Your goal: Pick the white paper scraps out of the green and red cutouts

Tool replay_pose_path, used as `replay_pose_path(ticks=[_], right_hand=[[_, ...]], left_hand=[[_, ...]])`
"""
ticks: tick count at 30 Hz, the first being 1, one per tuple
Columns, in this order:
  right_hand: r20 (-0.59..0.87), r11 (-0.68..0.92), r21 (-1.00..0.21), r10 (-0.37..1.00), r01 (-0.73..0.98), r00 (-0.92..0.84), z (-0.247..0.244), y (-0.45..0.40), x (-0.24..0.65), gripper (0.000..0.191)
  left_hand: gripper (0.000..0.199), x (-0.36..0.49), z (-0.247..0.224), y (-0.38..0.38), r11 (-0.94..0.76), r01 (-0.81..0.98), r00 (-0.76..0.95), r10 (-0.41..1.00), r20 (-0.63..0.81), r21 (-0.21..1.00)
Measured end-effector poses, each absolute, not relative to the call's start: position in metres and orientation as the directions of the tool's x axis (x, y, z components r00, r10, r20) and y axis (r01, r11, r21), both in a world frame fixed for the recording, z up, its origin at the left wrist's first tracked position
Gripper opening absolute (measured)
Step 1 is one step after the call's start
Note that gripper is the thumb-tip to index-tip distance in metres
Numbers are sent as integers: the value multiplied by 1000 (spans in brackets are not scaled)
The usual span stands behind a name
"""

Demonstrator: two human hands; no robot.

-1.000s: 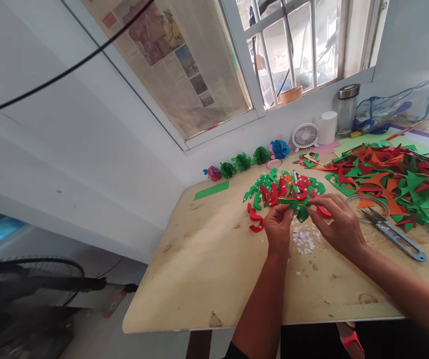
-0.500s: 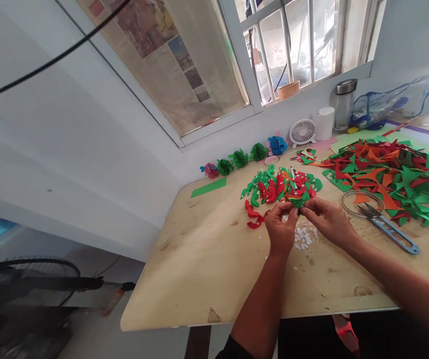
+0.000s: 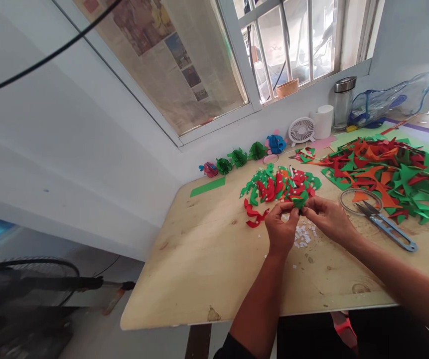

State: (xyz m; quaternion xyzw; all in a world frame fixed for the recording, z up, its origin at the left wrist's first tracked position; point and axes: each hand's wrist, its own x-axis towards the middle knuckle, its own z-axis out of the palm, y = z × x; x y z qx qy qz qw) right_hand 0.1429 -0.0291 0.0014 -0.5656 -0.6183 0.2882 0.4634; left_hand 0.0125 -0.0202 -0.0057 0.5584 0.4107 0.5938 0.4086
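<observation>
Between my two hands is a small folded green paper piece [image 3: 299,200], held above the wooden table. My left hand [image 3: 282,227] pinches its left side with thumb and fingers. On the other side my right hand [image 3: 324,217] grips the paper's right edge, fingers closed. Just beyond lies a heap of red and green cut paper pieces [image 3: 270,187] with small white squares on them. Beneath and between the hands, little white squares [image 3: 303,233] are scattered on the tabletop.
Thread snips [image 3: 391,228] and a roll of clear tape [image 3: 361,201] lie to the right, beside a large pile of paper scraps [image 3: 389,174]. Along the wall stand green paper balls [image 3: 238,157], a blue paper fish [image 3: 276,143], a small white fan [image 3: 301,130] and a glass bottle [image 3: 344,103].
Both hands stay at nearly the same spot, still pinching the green paper. The view has shifted slightly; nothing else has visibly moved.
</observation>
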Motion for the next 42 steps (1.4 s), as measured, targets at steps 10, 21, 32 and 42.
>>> replay_pose_path(ticks=[10,21,32,42], right_hand=[[247,194,-874,967,445,64,4,-31,142,21],[273,193,-830,959,523,79,-2,-28,144,17],[304,228,-800,951,555,47,3,-31,140,20],[323,241,-788,945,567,48,1,-30,142,25]], left_hand=[[12,14,-6,-19,-300,-32,-70,952,298,953],[11,14,-3,-22,-316,15,-72,946,316,949],[13,14,-9,-20,-332,66,-112,934,338,941],[12,14,-8,-21,-346,81,-100,930,353,935]])
